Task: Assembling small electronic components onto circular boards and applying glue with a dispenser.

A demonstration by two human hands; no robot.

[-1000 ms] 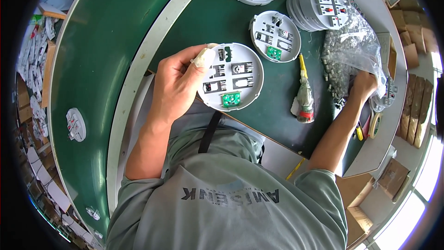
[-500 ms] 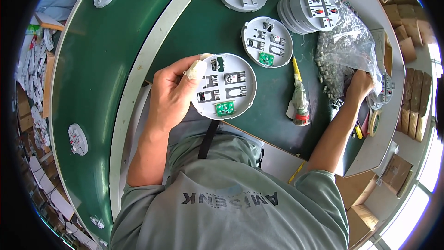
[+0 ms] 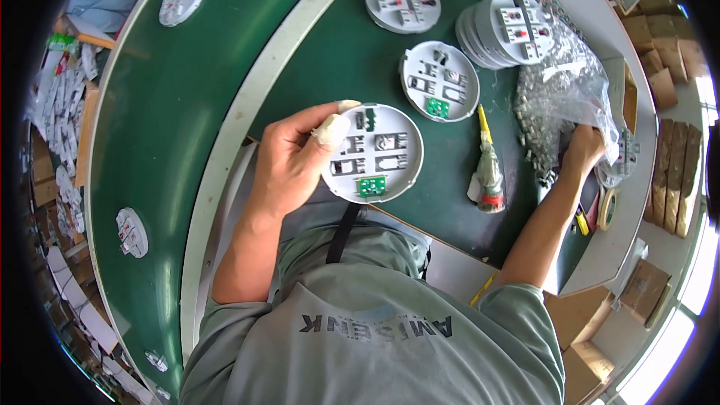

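Observation:
My left hand, its thumb and a finger wrapped in pale covers, grips a round white plastic housing by its left rim. The housing's inside faces up, showing metal contacts and a small green circuit board at its near edge. My right hand reaches into the mouth of a clear plastic bag holding many small parts; its fingers are hidden there. A similar open housing lies on the bench just beyond the held one.
A stack of round housings and another housing stand farther back. A plastic-wrapped tool with a yellow tip lies between my arms. A tape roll sits by my right forearm. On the left runs a green belt carrying several housings.
The view has shifted a little, so the bench appears slightly lower and to the right. My left hand still holds the housing; my right hand stays at the bag.

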